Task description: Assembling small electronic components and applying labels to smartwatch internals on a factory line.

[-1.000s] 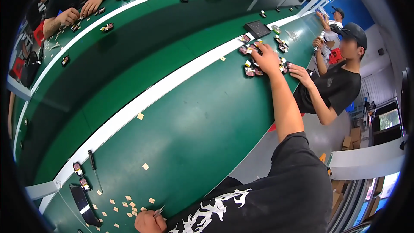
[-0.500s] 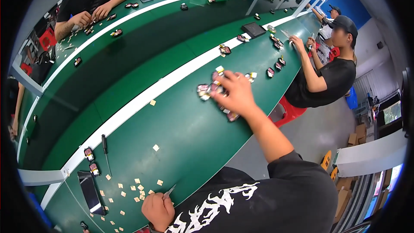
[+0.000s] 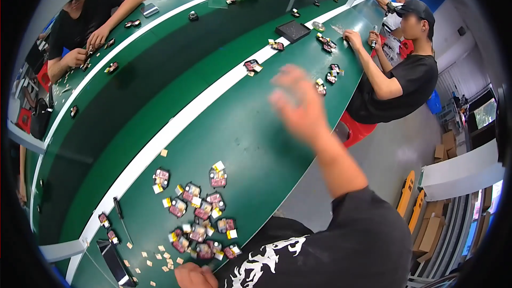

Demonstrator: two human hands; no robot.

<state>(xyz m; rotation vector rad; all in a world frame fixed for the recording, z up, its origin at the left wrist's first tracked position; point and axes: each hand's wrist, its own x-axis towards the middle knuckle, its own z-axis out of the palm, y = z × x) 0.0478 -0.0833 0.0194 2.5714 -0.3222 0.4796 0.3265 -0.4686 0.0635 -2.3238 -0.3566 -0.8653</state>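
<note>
My right hand (image 3: 298, 104), smeared by motion, is over the green bench with its fingers apart and nothing visible in it. Low in the picture, my left hand (image 3: 195, 276) is curled closed. The pointed metal tweezers seen in it a moment earlier are now hidden. Just beyond that hand lies a loose cluster of small black-framed modules (image 3: 203, 210) with pinkish-red faces and white and yellow tabs. Several small beige square pieces (image 3: 167, 256) are scattered to the left of the cluster, close to my left hand.
A screwdriver (image 3: 120, 214) and a dark flat phone-like device (image 3: 114, 262) lie at the left, beside two more modules (image 3: 108, 228). A black tray (image 3: 293, 31) stands far off by the white divider (image 3: 184, 120). At the right sits a co-worker (image 3: 410, 66); another works across the bench.
The group of modules under my right hand has come toward me, near my left hand. My right hand has lifted off them and opened. The whole view has shifted slightly.
</note>
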